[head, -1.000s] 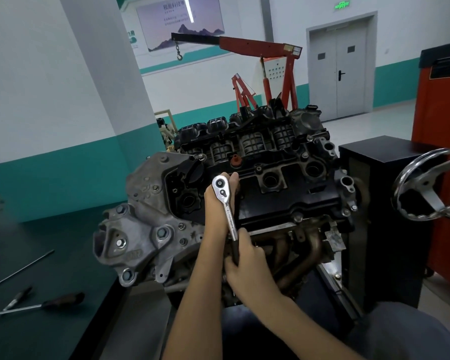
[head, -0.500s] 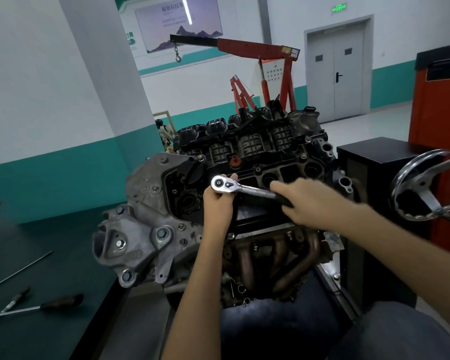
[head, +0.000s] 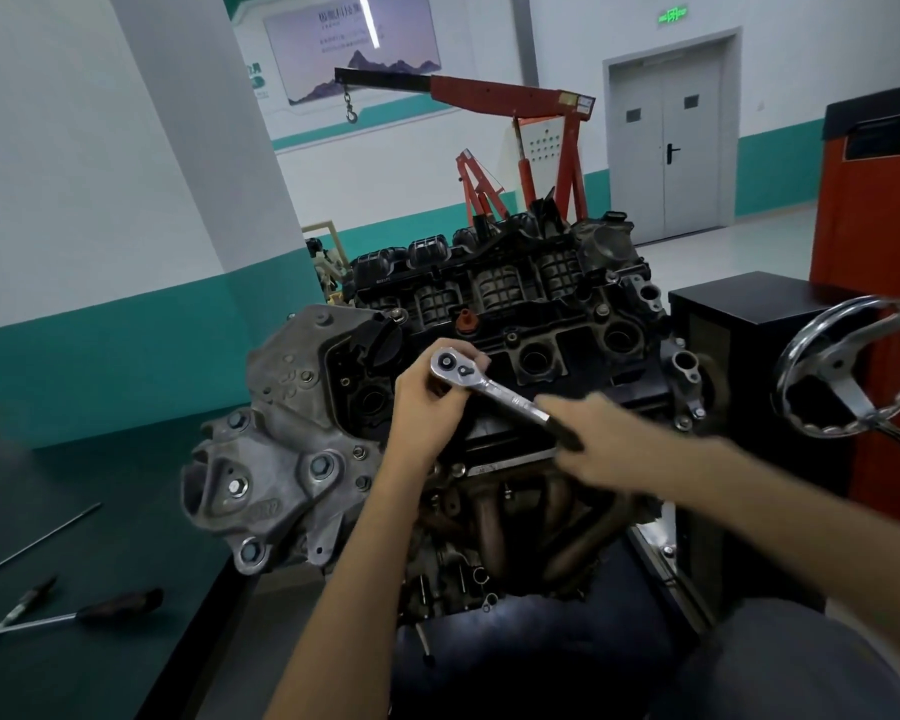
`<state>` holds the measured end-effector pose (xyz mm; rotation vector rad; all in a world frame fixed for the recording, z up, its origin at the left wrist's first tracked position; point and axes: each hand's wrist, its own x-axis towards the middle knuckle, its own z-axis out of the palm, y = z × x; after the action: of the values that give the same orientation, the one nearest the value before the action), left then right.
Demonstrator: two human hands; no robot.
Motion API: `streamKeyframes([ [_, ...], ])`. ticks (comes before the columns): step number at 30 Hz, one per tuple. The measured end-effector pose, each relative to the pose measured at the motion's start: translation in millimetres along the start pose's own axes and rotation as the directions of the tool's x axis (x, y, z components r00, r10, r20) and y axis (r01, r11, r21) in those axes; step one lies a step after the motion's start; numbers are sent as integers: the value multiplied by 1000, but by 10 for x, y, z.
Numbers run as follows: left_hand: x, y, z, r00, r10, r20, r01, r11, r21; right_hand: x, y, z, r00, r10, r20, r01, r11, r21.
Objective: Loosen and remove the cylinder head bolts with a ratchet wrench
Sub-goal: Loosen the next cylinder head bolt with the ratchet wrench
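Note:
An engine with a black cylinder head cover [head: 557,324] stands on a stand in front of me. A chrome ratchet wrench [head: 489,389] lies across the cover's near left part, its round head at the left and its black grip pointing lower right. My left hand [head: 427,392] cups the ratchet head from below and holds it over a bolt I cannot see. My right hand [head: 601,441], blurred by motion, wraps the black grip end of the handle. Other small bolts [head: 511,336] show along the cover.
A dark bench [head: 74,511] at the left carries a screwdriver [head: 100,610], a thin rod [head: 37,543] and a small tool. At the right sit a black cabinet [head: 749,304], a chrome handwheel [head: 853,371] and an orange cabinet [head: 874,200]. Behind the engine stands a red hoist [head: 515,96].
The wrench handle swung from pointing down toward me up to the right, then part of the way back down. My right hand moved with it; my left hand stayed on the ratchet head.

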<state>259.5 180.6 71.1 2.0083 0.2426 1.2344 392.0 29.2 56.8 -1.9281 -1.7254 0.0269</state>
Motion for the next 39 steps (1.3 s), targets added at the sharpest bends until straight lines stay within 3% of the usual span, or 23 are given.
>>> streamKeyframes([
  [3,68,34,-24,996,-13,84,9,999,43,225,145,-533,995,-66,77,88,939,-332],
  [6,-3,5,30,994,-107,-18,106,994,-22,281,115,-561,995,-89,46,100,905,-413],
  [8,-59,-9,120,977,-170,-129,159,983,-91,141,76,-288,998,-55,-20,48,965,-258],
  [10,-64,3,213,964,-197,-179,174,975,-137,-64,-35,125,991,13,-133,-11,1000,22],
  [14,-46,76,285,959,-176,-220,128,968,-216,-162,-552,911,930,240,-279,-87,880,467],
  [18,-62,71,242,956,-199,-217,136,952,-275,-70,-829,1127,918,302,-256,-93,794,601],
  [22,-15,13,174,981,-151,-123,136,983,-120,-157,-409,610,979,131,-154,-70,935,349],
  [25,89,23,144,989,-142,-52,140,989,-37,-44,-28,-75,1000,14,-10,-14,1000,27],
  [28,88,-40,128,986,-146,-84,141,988,-65,198,75,-512,995,-81,52,95,918,-386],
  [30,45,-78,129,980,-160,-121,144,981,-132,228,62,-493,994,-106,21,105,890,-444],
  [32,15,-72,169,973,-166,-160,140,977,-163,77,22,-242,996,-71,-61,51,961,-272],
  [34,-1,-26,234,966,-168,-197,137,978,-160,-130,-118,156,988,35,-152,-29,999,40],
  [36,5,15,281,953,-189,-237,148,973,-179,-206,-394,603,963,169,-212,-100,948,302],
  [39,20,-16,245,953,-173,-250,156,984,-87,-75,-843,1134,922,278,-268,-108,853,511],
])
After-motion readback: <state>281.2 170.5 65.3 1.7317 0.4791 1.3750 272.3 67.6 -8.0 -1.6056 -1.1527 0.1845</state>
